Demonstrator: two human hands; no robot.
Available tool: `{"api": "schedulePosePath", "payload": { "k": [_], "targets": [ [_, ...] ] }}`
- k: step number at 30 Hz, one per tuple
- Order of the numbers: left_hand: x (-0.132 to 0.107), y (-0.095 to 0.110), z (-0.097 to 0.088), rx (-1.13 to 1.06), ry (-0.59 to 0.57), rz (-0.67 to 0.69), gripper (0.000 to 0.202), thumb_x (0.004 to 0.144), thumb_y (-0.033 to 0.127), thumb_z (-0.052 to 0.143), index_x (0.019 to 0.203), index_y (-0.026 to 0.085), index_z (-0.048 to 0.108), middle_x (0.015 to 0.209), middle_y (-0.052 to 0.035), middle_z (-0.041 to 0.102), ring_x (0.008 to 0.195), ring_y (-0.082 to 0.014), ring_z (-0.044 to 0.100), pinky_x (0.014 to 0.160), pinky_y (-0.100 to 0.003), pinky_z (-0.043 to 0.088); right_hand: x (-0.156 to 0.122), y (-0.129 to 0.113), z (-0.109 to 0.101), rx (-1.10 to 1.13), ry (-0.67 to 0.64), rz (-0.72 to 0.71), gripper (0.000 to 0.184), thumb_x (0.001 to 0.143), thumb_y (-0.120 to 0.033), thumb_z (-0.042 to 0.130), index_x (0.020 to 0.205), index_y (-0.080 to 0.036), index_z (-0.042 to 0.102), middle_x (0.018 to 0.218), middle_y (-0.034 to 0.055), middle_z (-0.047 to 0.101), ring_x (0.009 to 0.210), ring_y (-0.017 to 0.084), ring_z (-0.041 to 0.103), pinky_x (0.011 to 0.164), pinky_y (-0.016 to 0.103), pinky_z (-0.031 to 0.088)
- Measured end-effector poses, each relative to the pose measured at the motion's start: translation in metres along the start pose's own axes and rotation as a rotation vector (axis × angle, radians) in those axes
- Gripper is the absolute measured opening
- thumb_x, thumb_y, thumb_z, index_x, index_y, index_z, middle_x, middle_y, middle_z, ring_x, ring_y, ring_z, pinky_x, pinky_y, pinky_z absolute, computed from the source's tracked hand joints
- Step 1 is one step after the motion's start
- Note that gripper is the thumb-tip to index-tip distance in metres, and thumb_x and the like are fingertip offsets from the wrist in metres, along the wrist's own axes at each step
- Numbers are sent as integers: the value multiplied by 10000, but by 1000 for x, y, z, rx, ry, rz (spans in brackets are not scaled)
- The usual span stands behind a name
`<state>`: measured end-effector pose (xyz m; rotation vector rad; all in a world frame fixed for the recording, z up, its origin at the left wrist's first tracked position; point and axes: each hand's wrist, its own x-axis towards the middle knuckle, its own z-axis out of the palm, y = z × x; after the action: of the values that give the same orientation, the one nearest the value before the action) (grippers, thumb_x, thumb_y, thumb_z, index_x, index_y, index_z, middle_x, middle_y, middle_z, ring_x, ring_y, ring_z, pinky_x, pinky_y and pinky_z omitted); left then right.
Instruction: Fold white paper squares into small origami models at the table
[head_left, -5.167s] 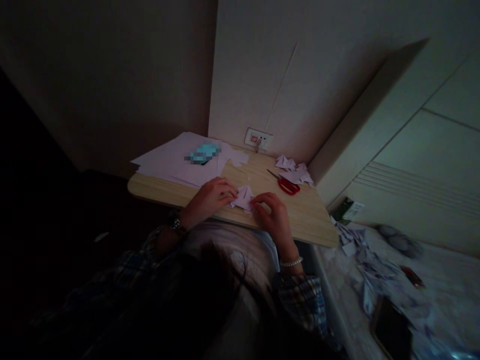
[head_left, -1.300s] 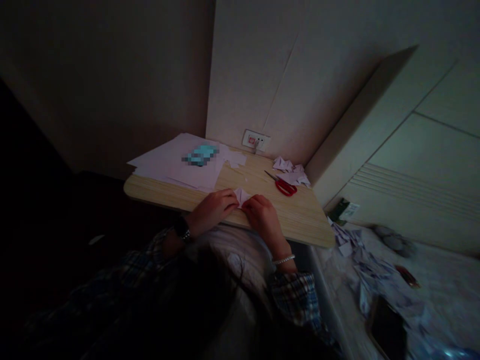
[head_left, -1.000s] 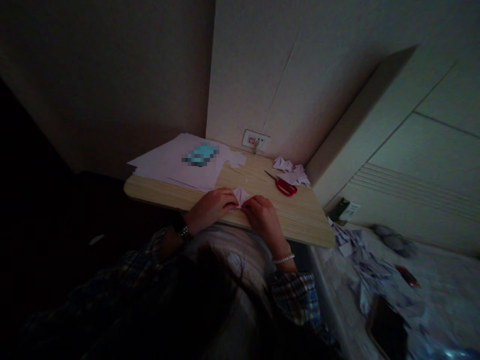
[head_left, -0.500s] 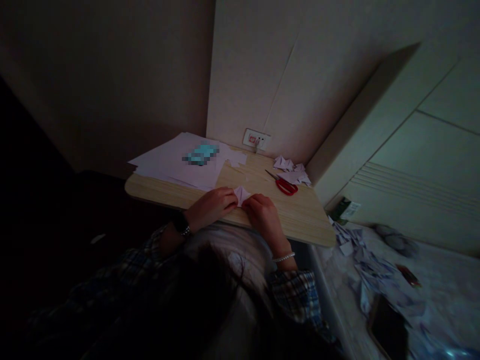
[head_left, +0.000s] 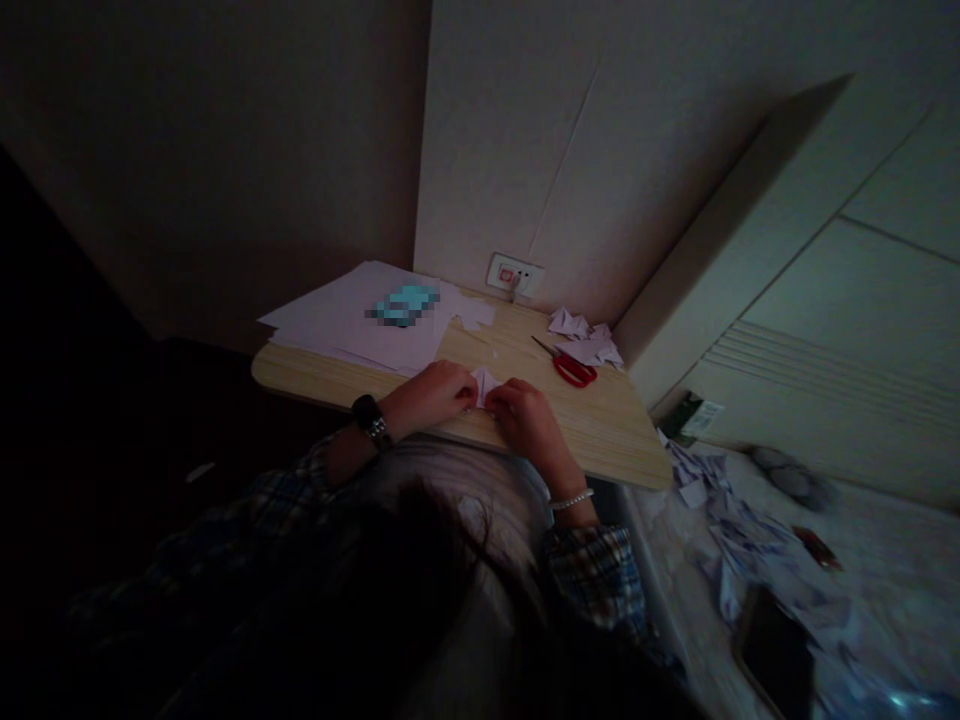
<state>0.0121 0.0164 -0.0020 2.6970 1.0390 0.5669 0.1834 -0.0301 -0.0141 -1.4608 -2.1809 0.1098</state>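
A small folded piece of white paper [head_left: 485, 386] with a pointed top and a crease down its middle is at the front of the wooden tabletop [head_left: 622, 440]. My left hand [head_left: 441, 388] pinches its left side, the fingers bent together. On the opposite side, my right hand [head_left: 523, 408] grips the paper between thumb and fingers. The lower part of the paper is partly hidden by my fingertips. Red-handled scissors [head_left: 574, 370] lie to the right of my hands, their blades pointing back and left.
White sheets [head_left: 337, 320] lie at the left, with a blurred-out turquoise object [head_left: 409, 303] on top. Folded paper pieces [head_left: 570, 324] sit at the back right, below a wall socket [head_left: 514, 275]. On the bed are many folded papers [head_left: 742, 530] and a dark tablet-like object [head_left: 776, 650].
Both hands keep their hold on the folded paper. My left hand and wrist have shifted slightly up, showing more of the watch. The view has tilted a little.
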Motion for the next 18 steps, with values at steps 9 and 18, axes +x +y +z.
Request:
{"api": "schedulePosePath", "payload": {
  "k": [9,18],
  "targets": [
    [10,4,-15,-104,-140,-156,180,664,85,557,640,173,712,594,-15,676,613,-159,619,563,-232,400,19,8,-7,64,-193,101,176,746,-75,557,725,-159,711,668,10,692,628,115,570,620,223,400],
    [34,0,-13,-211,-437,-416,99,607,159,682,674,138,613,542,10,615,574,-144,611,497,-189,417,46,3,-17,-58,-506,249,78,704,-131,652,714,-151,727,663,21,708,642,131,637,553,188,429]
  ]
}}
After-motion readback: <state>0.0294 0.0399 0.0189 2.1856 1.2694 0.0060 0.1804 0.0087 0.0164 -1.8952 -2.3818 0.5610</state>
